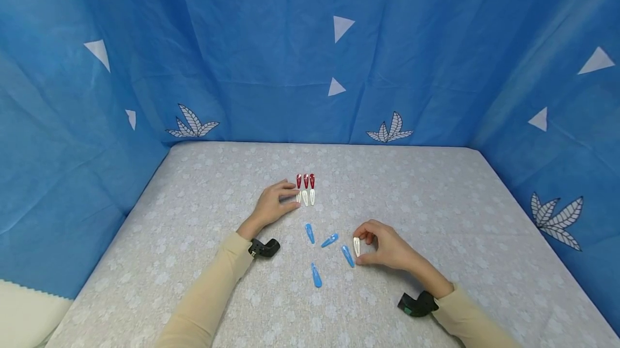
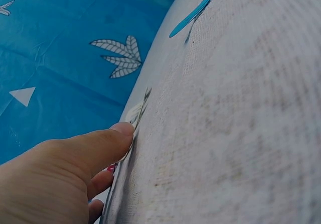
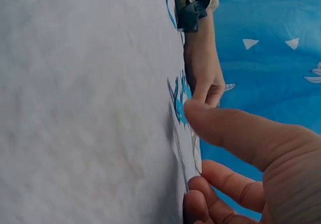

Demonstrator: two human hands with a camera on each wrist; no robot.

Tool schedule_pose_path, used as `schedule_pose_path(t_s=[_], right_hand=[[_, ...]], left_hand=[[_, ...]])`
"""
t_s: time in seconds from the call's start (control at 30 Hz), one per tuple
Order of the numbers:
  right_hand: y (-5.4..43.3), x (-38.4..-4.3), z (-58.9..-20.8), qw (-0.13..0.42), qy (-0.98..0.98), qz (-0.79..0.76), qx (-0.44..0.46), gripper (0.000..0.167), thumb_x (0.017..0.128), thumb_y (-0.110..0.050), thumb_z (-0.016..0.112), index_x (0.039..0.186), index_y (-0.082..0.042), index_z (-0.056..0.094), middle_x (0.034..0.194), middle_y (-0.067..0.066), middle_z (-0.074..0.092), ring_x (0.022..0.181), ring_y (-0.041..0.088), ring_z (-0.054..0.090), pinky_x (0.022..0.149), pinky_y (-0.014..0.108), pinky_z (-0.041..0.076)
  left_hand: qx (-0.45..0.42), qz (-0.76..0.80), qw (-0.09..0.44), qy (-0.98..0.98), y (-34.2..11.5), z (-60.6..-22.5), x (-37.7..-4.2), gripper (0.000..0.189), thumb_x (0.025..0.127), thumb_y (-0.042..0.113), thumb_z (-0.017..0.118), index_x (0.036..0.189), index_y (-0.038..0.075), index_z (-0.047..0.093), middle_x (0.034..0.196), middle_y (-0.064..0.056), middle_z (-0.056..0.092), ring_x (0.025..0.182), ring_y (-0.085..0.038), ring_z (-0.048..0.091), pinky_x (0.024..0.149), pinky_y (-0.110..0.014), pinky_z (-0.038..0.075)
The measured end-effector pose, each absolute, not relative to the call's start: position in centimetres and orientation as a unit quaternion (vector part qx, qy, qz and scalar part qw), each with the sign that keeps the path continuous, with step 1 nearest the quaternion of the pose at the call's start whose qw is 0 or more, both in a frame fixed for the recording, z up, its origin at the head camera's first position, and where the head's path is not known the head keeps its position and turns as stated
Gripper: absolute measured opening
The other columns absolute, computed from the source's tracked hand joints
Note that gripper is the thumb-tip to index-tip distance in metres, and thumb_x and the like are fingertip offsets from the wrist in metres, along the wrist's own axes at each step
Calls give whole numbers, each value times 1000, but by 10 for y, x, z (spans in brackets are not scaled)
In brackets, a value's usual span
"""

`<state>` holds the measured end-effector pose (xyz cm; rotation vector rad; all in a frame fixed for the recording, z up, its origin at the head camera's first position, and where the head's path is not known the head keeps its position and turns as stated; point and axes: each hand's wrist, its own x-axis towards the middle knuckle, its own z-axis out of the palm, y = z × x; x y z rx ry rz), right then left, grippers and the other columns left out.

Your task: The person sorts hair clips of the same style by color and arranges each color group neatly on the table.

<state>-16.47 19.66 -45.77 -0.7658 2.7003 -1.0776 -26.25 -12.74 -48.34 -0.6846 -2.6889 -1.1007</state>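
In the head view my left hand [image 1: 273,204] pinches the leftmost white snap hair clip [image 1: 298,197] at its two ends, thumb near and fingers far. Two more white hair clips [image 1: 308,198] stand beside it in a row, below a row of three red hair clips [image 1: 305,181]. The left wrist view has the thumb at the white clip [image 2: 134,113], close over the cloth. My right hand [image 1: 385,247] holds another white hair clip [image 1: 357,247] lengthwise between thumb and forefinger, just right of a blue hair clip [image 1: 347,256]. The right wrist view partly hides this white clip [image 3: 196,151].
Several blue hair clips lie scattered between the hands, among them one blue clip [image 1: 316,275] nearest the front. A pale patterned cloth [image 1: 411,186] covers the table. Blue curtains [image 1: 271,52] hang behind it and at both sides.
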Motion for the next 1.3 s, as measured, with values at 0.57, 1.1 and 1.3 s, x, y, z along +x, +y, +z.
schedule_pose_path(t_s=[0.57,1.1,1.3], right_hand=[[174,-209,-436,49,891,-365,-266,42,72,-20,88,106,-10,67,99,4,65,83,18,56,71,30,49],[136,-255,-428,66,896,-376,-225,45,75,-17,85,114,-7,65,105,9,65,91,23,59,78,35,50],[128,-268,-431,72,895,-382,-219,45,76,-16,84,115,-6,65,106,11,65,91,24,59,76,35,51]], left_hand=[[-224,-367,76,-900,-127,-487,-265,39,83,23,78,116,5,72,131,-14,63,137,-36,45,114,-54,35],[-219,-365,74,-902,-127,-484,-263,40,82,24,79,116,5,72,132,-14,63,137,-36,45,113,-54,35],[-218,-369,75,-900,-125,-484,-263,39,82,23,79,116,5,72,132,-14,63,137,-36,45,113,-54,35]])
